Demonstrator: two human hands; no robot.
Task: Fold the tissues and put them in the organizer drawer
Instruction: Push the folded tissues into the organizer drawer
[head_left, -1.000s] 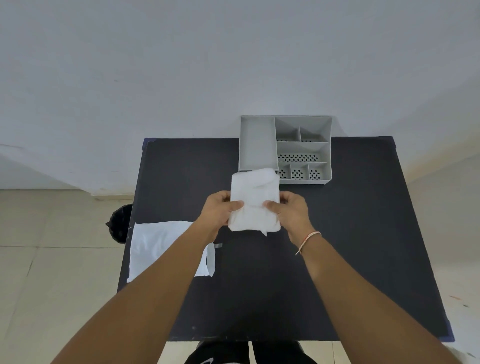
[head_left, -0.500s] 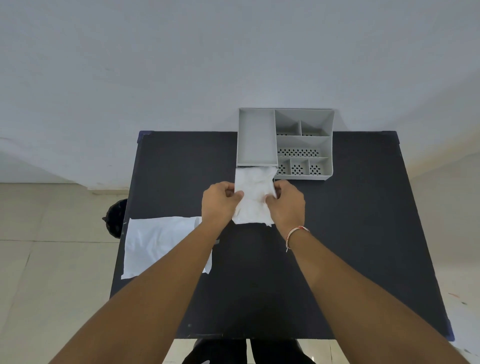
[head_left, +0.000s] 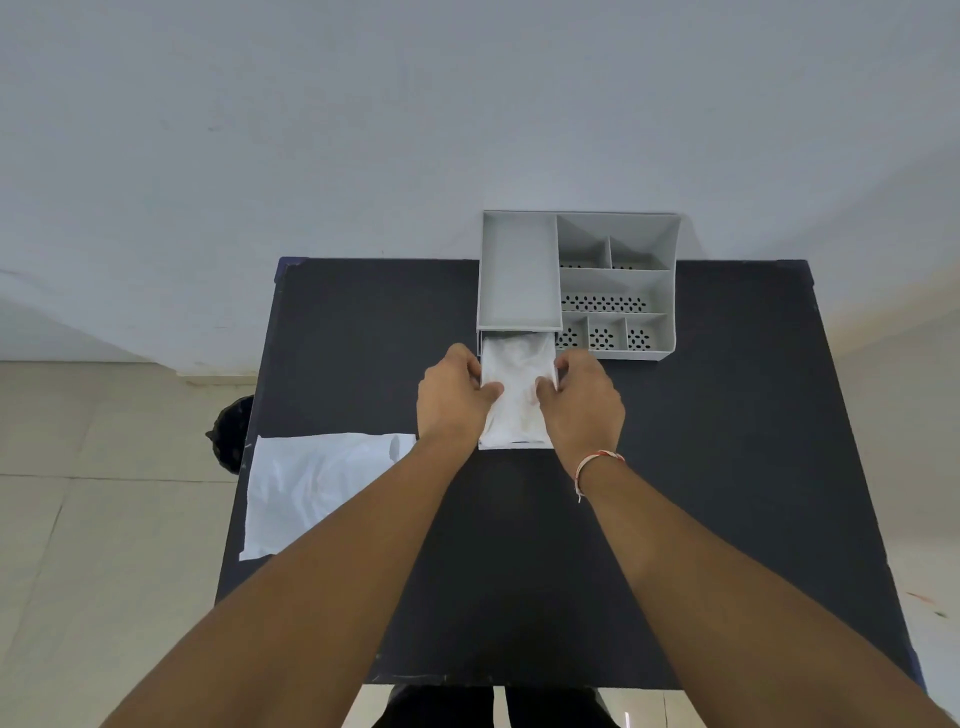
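A grey organizer (head_left: 618, 280) stands at the far edge of the black table (head_left: 727, 467). Its drawer (head_left: 517, 446) is pulled out toward me from under the left compartment. A folded white tissue (head_left: 517, 395) lies in the drawer. My left hand (head_left: 452, 397) holds the tissue's left edge, thumb on top. My right hand (head_left: 584, 402) holds its right edge in the same way. A second white tissue (head_left: 317, 488), unfolded, lies flat at the table's left edge, partly hidden by my left forearm.
The organizer's right side has several small compartments with perforated floors (head_left: 605, 304). A black object (head_left: 231, 434) sits on the tiled floor beside the table's left edge. A white wall rises just behind the table.
Both hands carried the folded tissue away from me and lowered it into the pulled-out drawer. The unfolded tissue has not moved.
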